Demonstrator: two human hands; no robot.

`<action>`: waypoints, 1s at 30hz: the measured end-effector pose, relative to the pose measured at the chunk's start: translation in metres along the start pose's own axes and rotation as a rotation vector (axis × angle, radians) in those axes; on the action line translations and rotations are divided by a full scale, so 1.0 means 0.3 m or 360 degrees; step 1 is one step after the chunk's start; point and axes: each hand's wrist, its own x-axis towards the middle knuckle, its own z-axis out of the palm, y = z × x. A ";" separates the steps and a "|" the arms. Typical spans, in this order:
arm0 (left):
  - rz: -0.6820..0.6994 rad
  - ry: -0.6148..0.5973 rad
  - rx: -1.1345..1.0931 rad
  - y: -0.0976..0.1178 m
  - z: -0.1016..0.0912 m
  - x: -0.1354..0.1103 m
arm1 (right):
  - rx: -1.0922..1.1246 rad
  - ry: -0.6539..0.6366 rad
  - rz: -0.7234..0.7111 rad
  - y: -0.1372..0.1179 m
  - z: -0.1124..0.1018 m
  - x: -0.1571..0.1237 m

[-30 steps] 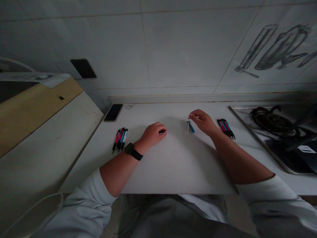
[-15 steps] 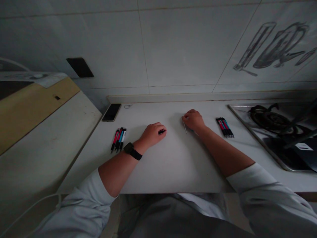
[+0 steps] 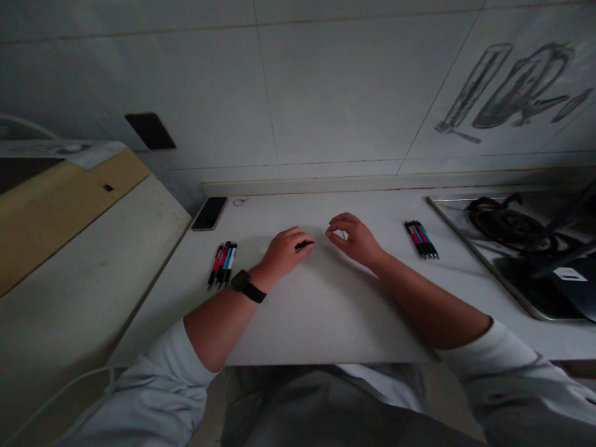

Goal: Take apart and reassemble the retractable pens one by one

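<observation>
Black pen-like piece [image 3: 304,244], gripped in left hand [image 3: 283,249], end toward right hand [image 3: 357,243], presumably for access; pale sliver [image 3: 344,235] within right hand's curl, cannot tell if pinched; loose pens [image 3: 225,263] left of left hand, pen row [image 3: 421,239] right of right hand, apparently for working room.

Before us, the surface [image 3: 307,329] holds a left pen row [image 3: 225,261] and a right pen row [image 3: 421,239]. A phone [image 3: 209,213] lies far left, a ring [image 3: 239,202] just right of it, a stove [image 3: 512,223] rightmost.
</observation>
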 end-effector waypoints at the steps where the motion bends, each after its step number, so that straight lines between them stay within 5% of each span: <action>1: 0.0012 0.0018 0.0012 0.003 -0.001 0.000 | 0.0074 -0.0016 0.0018 -0.025 0.012 -0.008; 12: 0.0151 0.0070 0.0243 0.017 -0.004 0.001 | 0.0424 -0.0254 0.0460 -0.040 0.107 -0.023; 20: 0.0189 0.0122 0.0282 0.025 0.002 -0.001 | 0.0691 -0.0217 0.0706 -0.061 0.123 -0.026; 25: 0.0017 0.0200 0.0149 0.015 -0.002 0.000 | 0.0514 -0.0037 0.0647 -0.028 0.067 -0.004; 30: -0.0111 0.0190 0.0041 -0.012 0.003 -0.001 | 0.0241 0.0146 0.0400 0.047 -0.092 0.067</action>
